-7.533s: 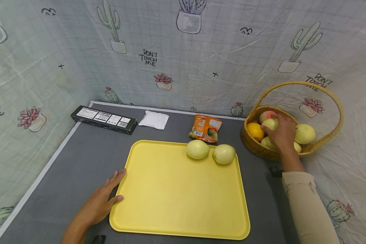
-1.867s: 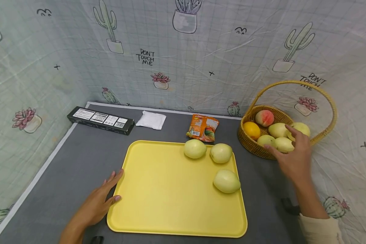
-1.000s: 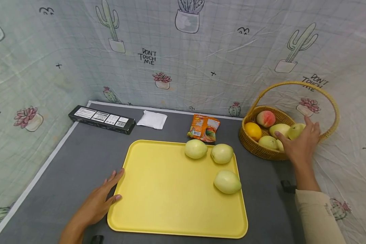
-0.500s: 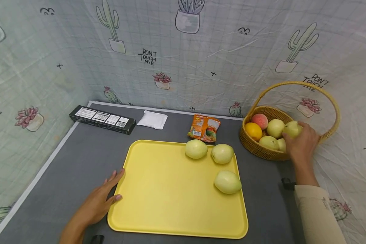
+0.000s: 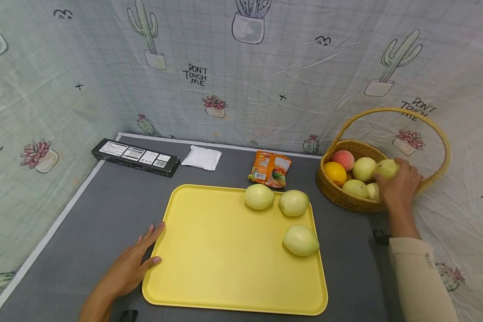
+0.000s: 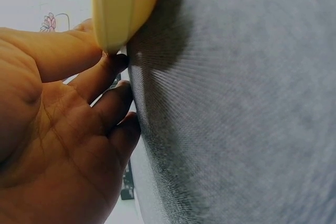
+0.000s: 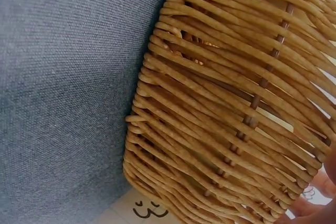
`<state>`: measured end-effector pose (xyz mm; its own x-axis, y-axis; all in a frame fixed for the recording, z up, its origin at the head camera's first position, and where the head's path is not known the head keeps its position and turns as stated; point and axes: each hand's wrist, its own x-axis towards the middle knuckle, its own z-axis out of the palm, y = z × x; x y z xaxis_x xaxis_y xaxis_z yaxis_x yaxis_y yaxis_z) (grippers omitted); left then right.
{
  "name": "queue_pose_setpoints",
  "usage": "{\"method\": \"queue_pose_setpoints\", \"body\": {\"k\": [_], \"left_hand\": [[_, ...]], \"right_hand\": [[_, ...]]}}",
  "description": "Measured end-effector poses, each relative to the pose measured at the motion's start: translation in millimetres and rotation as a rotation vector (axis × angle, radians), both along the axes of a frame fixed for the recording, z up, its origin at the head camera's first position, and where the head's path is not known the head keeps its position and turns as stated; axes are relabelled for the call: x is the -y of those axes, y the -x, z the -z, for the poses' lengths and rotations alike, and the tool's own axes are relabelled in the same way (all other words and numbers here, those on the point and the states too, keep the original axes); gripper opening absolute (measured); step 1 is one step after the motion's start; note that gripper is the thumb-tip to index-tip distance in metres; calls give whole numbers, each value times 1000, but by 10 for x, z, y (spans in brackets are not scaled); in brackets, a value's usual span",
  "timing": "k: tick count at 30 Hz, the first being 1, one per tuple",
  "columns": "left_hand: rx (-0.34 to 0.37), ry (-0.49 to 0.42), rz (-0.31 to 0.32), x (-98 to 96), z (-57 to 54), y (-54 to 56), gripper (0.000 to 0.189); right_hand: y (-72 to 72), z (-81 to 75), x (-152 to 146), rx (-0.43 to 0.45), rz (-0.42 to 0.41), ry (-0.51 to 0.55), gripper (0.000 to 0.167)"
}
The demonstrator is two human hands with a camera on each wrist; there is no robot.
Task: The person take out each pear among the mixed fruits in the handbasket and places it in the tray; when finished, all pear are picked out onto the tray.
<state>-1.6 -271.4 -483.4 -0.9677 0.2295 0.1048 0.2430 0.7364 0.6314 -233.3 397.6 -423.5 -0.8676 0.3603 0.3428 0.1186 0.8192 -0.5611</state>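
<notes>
the person's left hand (image 5: 129,267) is resting low, its fingers (image 5: 150,238) extending forward, its thumb (image 5: 152,263) standing apart. the right arm (image 5: 410,255) is stretching forward, its sleeve (image 5: 424,286) ending short of the bare wrist (image 5: 404,225), while the right hand (image 5: 400,188) is gripping with thumb and fingers curling inward.

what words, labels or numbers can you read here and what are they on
"DON'T TOUCH ME": middle of the patterned cloth.
"DON'T TOUCH ME": cloth at right, partly covered by the basket handle.
"CH ME": cloth's left edge, cut off.
Too small: print on black box, orange packet, sleeve.
</notes>
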Motion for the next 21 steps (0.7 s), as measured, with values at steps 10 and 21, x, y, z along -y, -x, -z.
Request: {"method": "queue_pose_setpoints", "body": {"k": [10,21], "left_hand": [[31,-5,-6,5,-2,2,87],[31,-9,0,9,3,6,87]], "right_hand": [[-203,-101,235,-60,-33,35,71],[-579,-405,943,-196,-190,92,71]]}}
